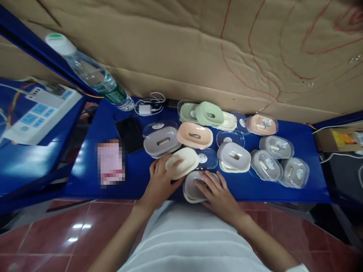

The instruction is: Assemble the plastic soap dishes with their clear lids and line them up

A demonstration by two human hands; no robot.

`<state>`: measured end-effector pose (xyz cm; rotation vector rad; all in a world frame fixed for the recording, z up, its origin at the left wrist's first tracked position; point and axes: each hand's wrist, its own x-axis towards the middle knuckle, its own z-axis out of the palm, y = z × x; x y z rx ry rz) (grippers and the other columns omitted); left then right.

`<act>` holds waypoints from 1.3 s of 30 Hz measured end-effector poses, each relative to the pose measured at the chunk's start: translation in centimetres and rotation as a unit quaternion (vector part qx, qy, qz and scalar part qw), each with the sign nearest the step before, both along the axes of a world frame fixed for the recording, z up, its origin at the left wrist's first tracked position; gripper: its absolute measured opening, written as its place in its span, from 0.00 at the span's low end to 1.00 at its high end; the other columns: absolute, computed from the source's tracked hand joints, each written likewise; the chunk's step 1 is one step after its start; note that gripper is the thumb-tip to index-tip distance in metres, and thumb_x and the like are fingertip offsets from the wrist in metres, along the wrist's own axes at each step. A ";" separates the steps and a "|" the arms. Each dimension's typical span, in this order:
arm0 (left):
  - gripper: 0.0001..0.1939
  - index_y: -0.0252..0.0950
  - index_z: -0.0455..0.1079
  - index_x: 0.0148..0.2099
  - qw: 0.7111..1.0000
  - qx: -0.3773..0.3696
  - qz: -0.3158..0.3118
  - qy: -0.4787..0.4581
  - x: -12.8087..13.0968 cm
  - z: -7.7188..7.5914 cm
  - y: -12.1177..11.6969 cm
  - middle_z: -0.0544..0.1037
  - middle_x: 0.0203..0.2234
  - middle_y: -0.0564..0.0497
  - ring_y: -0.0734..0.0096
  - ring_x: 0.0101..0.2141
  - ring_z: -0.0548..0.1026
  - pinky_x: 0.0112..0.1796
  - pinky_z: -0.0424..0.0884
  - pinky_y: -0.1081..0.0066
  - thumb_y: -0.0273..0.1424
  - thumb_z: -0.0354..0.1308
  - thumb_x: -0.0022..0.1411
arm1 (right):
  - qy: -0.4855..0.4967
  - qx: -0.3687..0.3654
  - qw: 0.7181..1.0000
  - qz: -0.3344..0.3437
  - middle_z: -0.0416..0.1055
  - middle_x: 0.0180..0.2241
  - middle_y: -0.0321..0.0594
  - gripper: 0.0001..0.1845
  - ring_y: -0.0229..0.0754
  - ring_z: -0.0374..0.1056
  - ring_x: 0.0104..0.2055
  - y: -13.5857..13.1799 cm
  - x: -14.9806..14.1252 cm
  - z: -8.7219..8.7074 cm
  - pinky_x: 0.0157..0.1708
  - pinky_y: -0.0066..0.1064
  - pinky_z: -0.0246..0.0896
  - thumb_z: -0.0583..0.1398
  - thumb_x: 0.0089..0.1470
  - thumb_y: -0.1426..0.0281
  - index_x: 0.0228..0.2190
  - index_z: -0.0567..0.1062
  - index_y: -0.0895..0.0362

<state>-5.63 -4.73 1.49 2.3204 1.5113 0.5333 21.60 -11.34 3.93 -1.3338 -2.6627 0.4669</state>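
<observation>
table (76, 183), blue and wide, ends at a near edge just before the white shirt (190, 241); oval dishes (195, 132) crowd beyond, and blue surface shows right of the right hand (218, 192). that hand lies fingers spread over the grey dish (195, 189) by the edge; i can't tell whether it grips. left hand (163, 177) angles inward, closed on the near-left end of the cream dish (187, 160), whose long axis runs rightward and slightly away; the grey dish's lies roughly along the edge.

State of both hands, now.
Left hand: closed on the rim of the cream dish.
Right hand: over the nearest grey dish; grip cannot be told.
</observation>
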 end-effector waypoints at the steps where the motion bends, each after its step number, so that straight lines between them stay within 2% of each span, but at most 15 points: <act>1: 0.26 0.43 0.71 0.67 1.000 0.006 0.017 -0.009 0.3 -0.2 -0.2 0.69 0.66 0.34 0.41 0.67 0.68 0.64 0.64 0.43 0.36 0.67 0.70 | -0.003 0.011 1.000 0.011 0.61 0.73 0.55 0.45 0.69 0.63 0.72 -0.2 -0.1 -0.3 0.67 0.72 0.63 0.72 0.55 0.73 0.70 0.65 0.56; 3: 0.26 0.43 0.71 0.66 0.999 0.014 0.041 -0.031 0.7 -0.7 -0.7 0.68 0.65 0.35 0.42 0.66 0.68 0.64 0.64 0.45 0.36 0.68 0.69 | -0.001 0.044 0.998 0.041 0.65 0.71 0.56 0.39 0.66 0.66 0.70 -0.6 -0.1 -0.7 0.67 0.70 0.65 0.68 0.59 0.75 0.69 0.67 0.58; 5: 0.26 0.44 0.71 0.66 0.997 0.020 0.050 -0.061 0.9 -0.8 -1.4 0.68 0.66 0.36 0.44 0.66 0.69 0.63 0.66 0.49 0.37 0.68 0.69 | 0.029 0.088 0.993 0.075 0.73 0.66 0.53 0.30 0.61 0.71 0.67 -1.0 0.2 -0.8 0.66 0.66 0.67 0.62 0.65 0.74 0.66 0.70 0.59; 7: 0.26 0.44 0.70 0.66 0.993 0.039 0.052 -0.095 0.9 -0.6 -1.9 0.67 0.66 0.37 0.46 0.66 0.70 0.63 0.67 0.51 0.37 0.68 0.69 | 0.077 0.131 0.983 0.098 0.79 0.59 0.50 0.24 0.56 0.75 0.63 -1.4 1.0 -0.6 0.64 0.58 0.71 0.59 0.70 0.70 0.64 0.72 0.59; 9: 0.26 0.43 0.70 0.66 0.989 0.077 0.054 -0.115 0.6 0.2 -2.0 0.66 0.66 0.38 0.47 0.66 0.69 0.64 0.67 0.52 0.36 0.68 0.69 | 0.115 0.160 0.976 0.089 0.82 0.55 0.49 0.24 0.52 0.77 0.60 -1.4 1.9 -0.1 0.60 0.50 0.74 0.56 0.73 0.63 0.64 0.72 0.60; 12: 0.26 0.43 0.71 0.65 0.981 0.151 0.074 -0.101 -0.1 1.7 -0.7 0.66 0.66 0.37 0.45 0.66 0.69 0.64 0.66 0.52 0.36 0.69 0.68 | 0.133 0.189 0.973 0.017 0.82 0.55 0.49 0.24 0.50 0.77 0.60 -0.3 3.6 1.3 0.60 0.46 0.70 0.57 0.73 0.61 0.64 0.72 0.58; 15: 0.26 0.42 0.72 0.66 0.967 0.193 0.150 -0.071 -0.9 3.1 2.3 0.66 0.67 0.35 0.42 0.66 0.69 0.63 0.65 0.49 0.38 0.68 0.69 | 0.133 0.251 0.954 -0.100 0.82 0.55 0.48 0.23 0.52 0.79 0.58 2.7 5.0 2.8 0.62 0.48 0.64 0.62 0.69 0.66 0.63 0.73 0.53; 18: 0.27 0.39 0.71 0.66 0.951 0.177 0.246 -0.066 -1.4 4.1 6.0 0.66 0.68 0.33 0.39 0.67 0.68 0.60 0.67 0.48 0.42 0.66 0.69 | 0.110 0.308 0.924 -0.198 0.81 0.56 0.48 0.22 0.54 0.77 0.58 6.6 5.5 3.8 0.64 0.50 0.59 0.62 0.68 0.67 0.61 0.74 0.52; 20: 0.27 0.40 0.71 0.66 0.949 0.150 0.273 -0.055 -1.5 4.5 8.1 0.66 0.68 0.33 0.39 0.66 0.69 0.59 0.68 0.48 0.42 0.66 0.69 | 0.082 0.320 0.917 -0.225 0.79 0.58 0.47 0.20 0.56 0.73 0.62 8.7 5.6 3.9 0.67 0.53 0.52 0.60 0.70 0.66 0.60 0.75 0.50; 23: 0.24 0.41 0.73 0.64 0.956 0.121 0.266 -0.028 -1.6 4.6 10.2 0.70 0.67 0.36 0.41 0.64 0.72 0.59 0.69 0.48 0.41 0.66 0.69 | 0.064 0.319 0.916 -0.234 0.76 0.61 0.45 0.18 0.58 0.68 0.66 10.6 5.7 3.0 0.68 0.57 0.46 0.58 0.71 0.66 0.59 0.76 0.48; 28: 0.23 0.40 0.75 0.62 0.971 0.047 0.235 0.018 -2.0 4.0 11.8 0.76 0.60 0.38 0.42 0.59 0.77 0.56 0.73 0.49 0.43 0.66 0.70 | 0.088 0.260 0.937 -0.216 0.73 0.63 0.47 0.18 0.57 0.66 0.67 11.3 6.1 0.6 0.64 0.54 0.56 0.57 0.71 0.67 0.58 0.77 0.48; 31: 0.25 0.40 0.74 0.65 0.974 0.016 0.225 0.029 -2.1 3.5 12.3 0.75 0.62 0.37 0.41 0.59 0.77 0.56 0.74 0.47 0.45 0.63 0.72 | 0.112 0.226 0.944 -0.214 0.73 0.63 0.48 0.18 0.56 0.66 0.67 11.9 6.2 -0.5 0.65 0.56 0.58 0.57 0.70 0.66 0.58 0.78 0.49; 35: 0.27 0.37 0.72 0.67 0.973 0.051 0.224 0.038 -1.3 3.4 11.2 0.63 0.71 0.30 0.34 0.69 0.66 0.63 0.66 0.39 0.45 0.61 0.73 | 0.162 0.182 0.944 -0.224 0.72 0.65 0.47 0.17 0.56 0.65 0.69 12.1 6.3 -0.6 0.69 0.59 0.57 0.60 0.70 0.63 0.56 0.79 0.48; 37: 0.27 0.37 0.73 0.66 0.969 0.087 0.229 0.034 -0.8 3.9 9.6 0.59 0.73 0.29 0.30 0.71 0.61 0.64 0.63 0.35 0.45 0.61 0.73 | 0.184 0.156 0.942 -0.234 0.70 0.67 0.46 0.17 0.56 0.63 0.71 11.3 7.0 0.0 0.70 0.58 0.57 0.63 0.69 0.61 0.57 0.79 0.46; 39: 0.24 0.39 0.73 0.65 0.969 0.122 0.216 -0.003 -0.5 4.4 7.7 0.60 0.73 0.31 0.30 0.71 0.62 0.64 0.64 0.35 0.43 0.61 0.73 | 0.196 0.154 0.932 -0.263 0.69 0.67 0.45 0.17 0.56 0.63 0.71 9.6 8.4 0.7 0.69 0.57 0.59 0.64 0.68 0.61 0.57 0.79 0.46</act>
